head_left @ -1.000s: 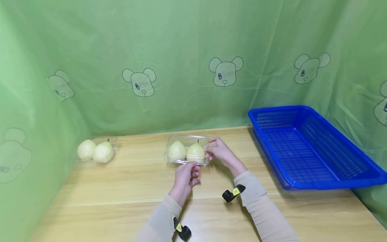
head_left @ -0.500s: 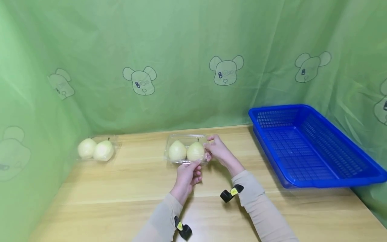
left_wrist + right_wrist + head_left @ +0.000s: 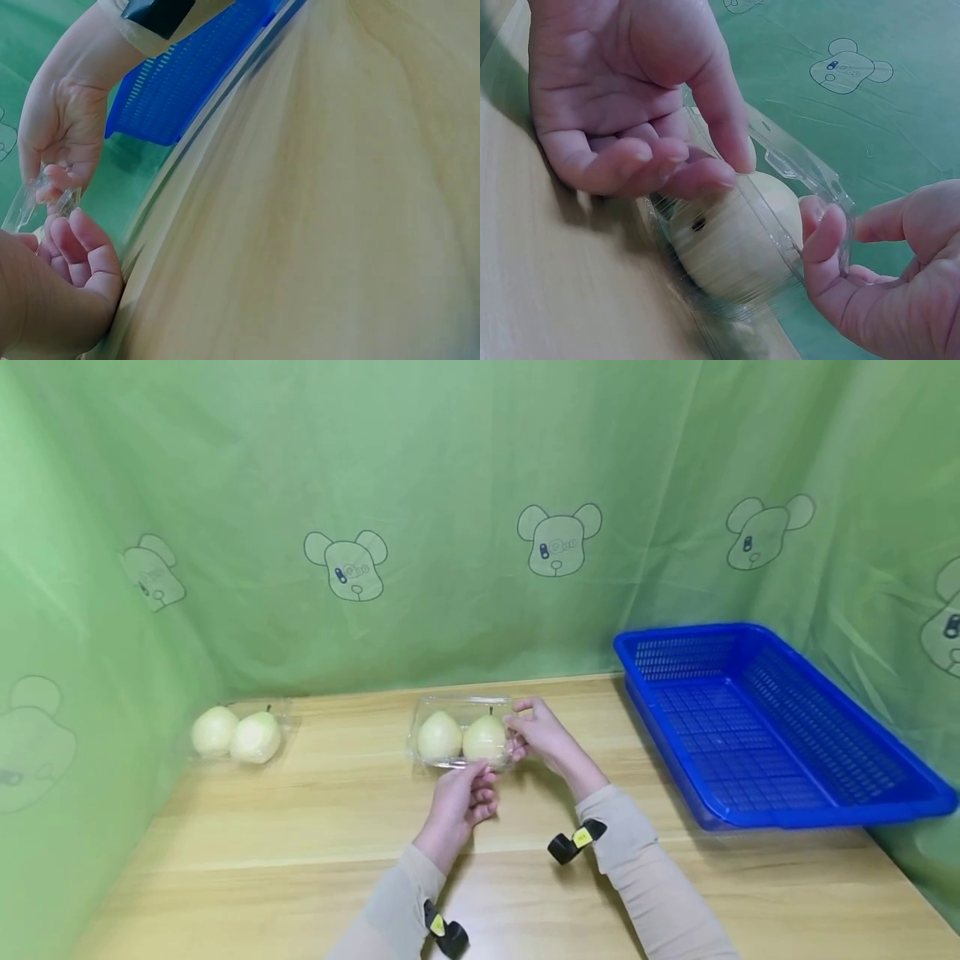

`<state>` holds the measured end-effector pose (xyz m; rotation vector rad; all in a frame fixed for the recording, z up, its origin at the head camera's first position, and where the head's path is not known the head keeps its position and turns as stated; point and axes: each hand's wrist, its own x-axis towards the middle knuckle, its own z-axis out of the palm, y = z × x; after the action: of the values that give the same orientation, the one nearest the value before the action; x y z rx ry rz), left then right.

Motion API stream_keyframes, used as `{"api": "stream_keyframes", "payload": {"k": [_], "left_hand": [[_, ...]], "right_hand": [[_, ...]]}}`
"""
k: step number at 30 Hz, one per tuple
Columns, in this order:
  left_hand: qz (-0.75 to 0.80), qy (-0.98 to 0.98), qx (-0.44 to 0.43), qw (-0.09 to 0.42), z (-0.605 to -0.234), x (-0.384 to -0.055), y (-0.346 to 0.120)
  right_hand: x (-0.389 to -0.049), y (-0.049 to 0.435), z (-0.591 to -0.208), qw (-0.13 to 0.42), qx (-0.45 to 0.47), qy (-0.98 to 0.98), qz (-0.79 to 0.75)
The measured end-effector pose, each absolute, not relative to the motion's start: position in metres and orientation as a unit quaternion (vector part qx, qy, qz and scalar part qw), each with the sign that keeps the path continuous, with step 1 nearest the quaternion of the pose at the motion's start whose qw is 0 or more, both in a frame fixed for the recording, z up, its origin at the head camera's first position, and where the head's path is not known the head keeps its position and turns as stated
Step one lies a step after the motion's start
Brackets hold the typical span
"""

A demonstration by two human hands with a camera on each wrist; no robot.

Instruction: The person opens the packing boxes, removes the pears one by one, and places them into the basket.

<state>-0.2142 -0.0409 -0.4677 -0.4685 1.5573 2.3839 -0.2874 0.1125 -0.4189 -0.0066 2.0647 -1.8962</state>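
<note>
A clear plastic clamshell box (image 3: 465,700) lies near the table's back edge. Inside sit two pale yellow pears (image 3: 439,738), side by side. My left hand (image 3: 453,802) pinches the box's front rim between thumb and forefinger. At its right end, my right hand (image 3: 546,737) pinches the edge near the corner. The right wrist view shows one pear (image 3: 739,240) through the plastic, my right hand (image 3: 622,90) over it and my left hand (image 3: 900,292) gripping the clear rim. In the left wrist view, my left hand (image 3: 60,292) hides most of the box.
A second clear box (image 3: 288,710) with two pears (image 3: 256,738) lies at the far left of the wooden table (image 3: 315,893). To the right stands a blue perforated basket (image 3: 750,818). Green cloth (image 3: 450,627) with bear heads closes off the back and sides.
Both hands stay at the box, which keeps its place. My left wrist has shifted very slightly; the rest looks the same apart from small camera movement.
</note>
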Motion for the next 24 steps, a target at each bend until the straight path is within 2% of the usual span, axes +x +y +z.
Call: {"api": "stream_keyframes", "payload": {"k": [14,24], "left_hand": [[0.811,0.549,-0.153,0.132,-0.465,-0.214,-0.061],[0.807,0.557,-0.159,0.115,-0.466,-0.216,-0.072]], "right_hand": [[-0.29,0.12,-0.418,0.171,-0.011,0.735,-0.656],[-0.293,0.127,-0.418,0.17,-0.011,0.732,-0.66]]}}
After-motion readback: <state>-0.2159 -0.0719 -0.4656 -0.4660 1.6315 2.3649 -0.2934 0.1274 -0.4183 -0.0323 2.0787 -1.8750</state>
